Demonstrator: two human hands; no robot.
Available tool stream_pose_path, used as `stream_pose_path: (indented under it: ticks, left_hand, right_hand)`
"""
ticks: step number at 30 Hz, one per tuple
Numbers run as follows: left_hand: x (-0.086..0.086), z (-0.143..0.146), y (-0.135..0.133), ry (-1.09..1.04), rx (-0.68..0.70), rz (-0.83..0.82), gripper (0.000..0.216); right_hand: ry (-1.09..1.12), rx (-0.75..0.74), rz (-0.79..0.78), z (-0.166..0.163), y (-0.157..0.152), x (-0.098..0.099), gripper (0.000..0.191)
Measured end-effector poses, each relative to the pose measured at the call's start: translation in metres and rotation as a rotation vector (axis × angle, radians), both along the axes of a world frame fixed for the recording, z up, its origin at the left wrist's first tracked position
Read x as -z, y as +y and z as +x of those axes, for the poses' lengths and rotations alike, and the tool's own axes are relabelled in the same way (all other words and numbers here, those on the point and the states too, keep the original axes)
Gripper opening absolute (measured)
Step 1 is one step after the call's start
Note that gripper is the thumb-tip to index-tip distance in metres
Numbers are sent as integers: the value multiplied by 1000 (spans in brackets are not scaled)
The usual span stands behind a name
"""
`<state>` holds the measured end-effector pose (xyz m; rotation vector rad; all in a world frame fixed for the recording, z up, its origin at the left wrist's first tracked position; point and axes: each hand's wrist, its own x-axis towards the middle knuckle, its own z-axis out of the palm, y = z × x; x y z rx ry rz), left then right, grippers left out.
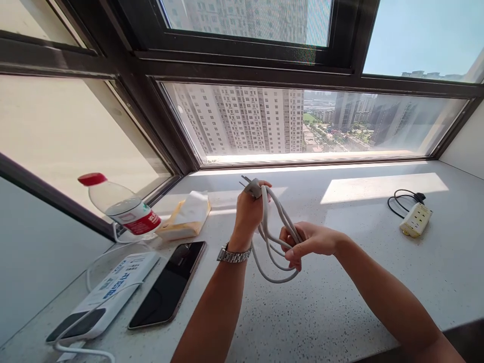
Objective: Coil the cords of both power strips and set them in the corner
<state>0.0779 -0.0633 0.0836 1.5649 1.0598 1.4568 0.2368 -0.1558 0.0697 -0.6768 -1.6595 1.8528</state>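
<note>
My left hand, with a metal watch on the wrist, is closed around the plug end of a grey-white power cable; the plug's prongs stick out above my fingers. Loops of the cable hang down between both hands. My right hand pinches the loops lower down, fingers curled around them. Both hands are held above the pale speckled windowsill counter.
At left lie a tilted plastic bottle with a red cap, a tissue pack, a black phone and a white power bank with a cable. A white power strip with a black cord sits at right. Windows stand behind.
</note>
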Motion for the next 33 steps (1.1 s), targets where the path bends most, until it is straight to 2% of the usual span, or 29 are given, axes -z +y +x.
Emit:
stream_pose_path:
  ticks: [2,5,9,11,12,13,16,17,18,21,22,23,24,28,30,33]
  left_hand:
    - [0,-10,8,42,-71,10,5]
    - [2,-14,16,-47,-124,-18,6]
    - [0,1,9,-305,-17,-88,9]
    - [-1,10,3,-405,66,-97,12]
    - [-1,14,0,-434,104,-88,12]
    - [0,17,-2,-450,134,-75,11]
    - [4,22,-5,-496,179,-42,8]
    - [5,24,-6,-523,199,-46,8]
    - [6,26,-7,-556,224,-60,9]
    - [6,33,-18,-651,334,-156,13]
    - [6,36,-23,-667,377,-196,15]
    - [6,39,-28,-676,426,-234,17]
    - [6,41,-33,-679,478,-264,20]
    - [10,50,-48,-644,658,-248,29]
    - [12,52,-50,-612,664,-178,26]
    - [11,47,-47,-515,595,-52,23]
  right_hand:
    - [20,75,-1,3,1,-2,31]
    - [80,329,-24,6,2,-3,35]
    - [0,684,52,9,5,1,40]
    - [-107,773,147,13,5,-1,49]
    - [-149,734,199,16,3,-4,55]
    - [-174,619,255,20,0,-8,59]
    - [-118,107,413,27,-12,-23,70]
    - [-90,59,464,27,-15,-26,71]
    - [-76,135,517,27,-16,-27,69]
    - [-142,745,617,23,-8,-18,57]
    - [-175,878,587,23,-3,-12,60]
    - [-206,917,521,24,3,-6,64]
    - [-226,869,437,26,8,0,68]
    - [-101,379,173,32,21,17,71]
    - [27,273,111,29,21,20,65]
    - [111,235,29,21,19,19,60]
